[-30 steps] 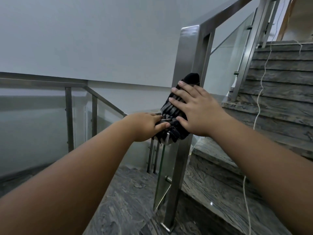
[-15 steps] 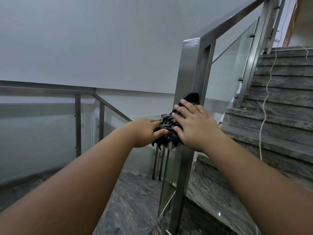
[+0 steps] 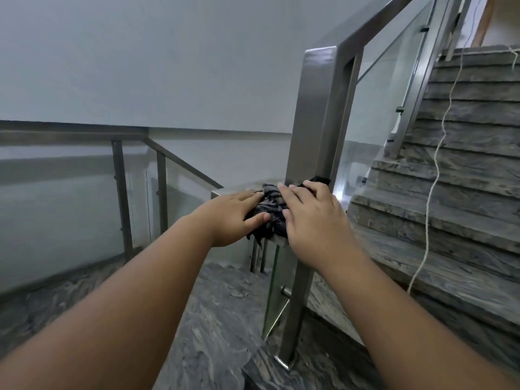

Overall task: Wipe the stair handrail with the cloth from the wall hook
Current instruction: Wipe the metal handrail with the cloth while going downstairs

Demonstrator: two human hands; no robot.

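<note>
Crumpled striped cloth (image 3: 270, 210), square brushed-steel handrail (image 3: 317, 108)

Steel post (image 3: 312, 122) blocks ahead; glass panel (image 3: 374, 108) right; left open.

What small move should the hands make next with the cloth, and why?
Probably slide the cloth leftward along the lower handrail. The cloth sits bunched where that rail meets the upright post. The right hand presses flat on it and the left hand pinches its edge, so both look placed to push. Bare rail lies just to the left.
</note>
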